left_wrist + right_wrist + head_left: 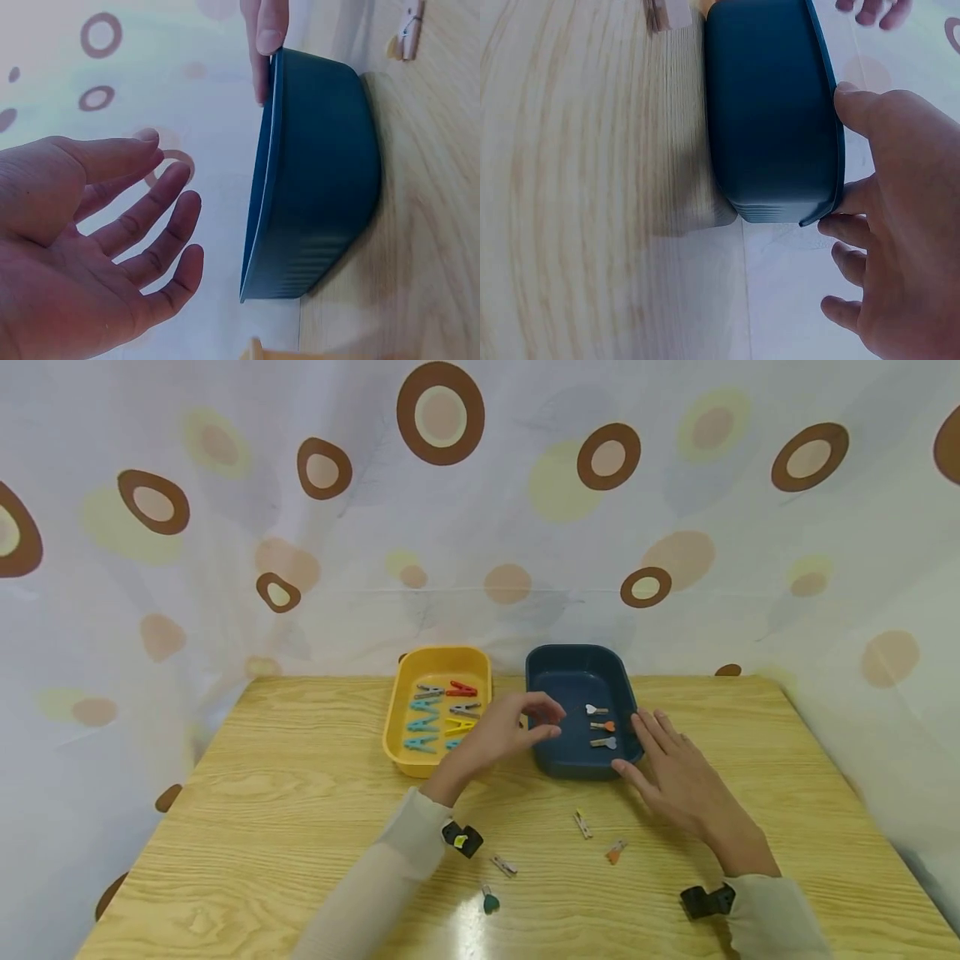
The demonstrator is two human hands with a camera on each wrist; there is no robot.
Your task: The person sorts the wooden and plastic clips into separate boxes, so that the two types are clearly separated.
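My left hand hovers at the left edge of a dark blue bin, thumb and fingers spread in a loose curve with nothing between them. Along the bin's right side, my right hand touches the rim with nearly straight fingers, its thumb on the rim at the near corner. Inside the bin lie three small wooden clothespins in a column: one with a white heart, one with an orange heart and one with a grey-blue heart.
A yellow bin left of the blue one holds several larger plastic clothespins, partly hidden by my left hand. On the table in front lie small clothespins: yellow-tipped, orange, pale and green-hearted. A patterned curtain hangs behind.
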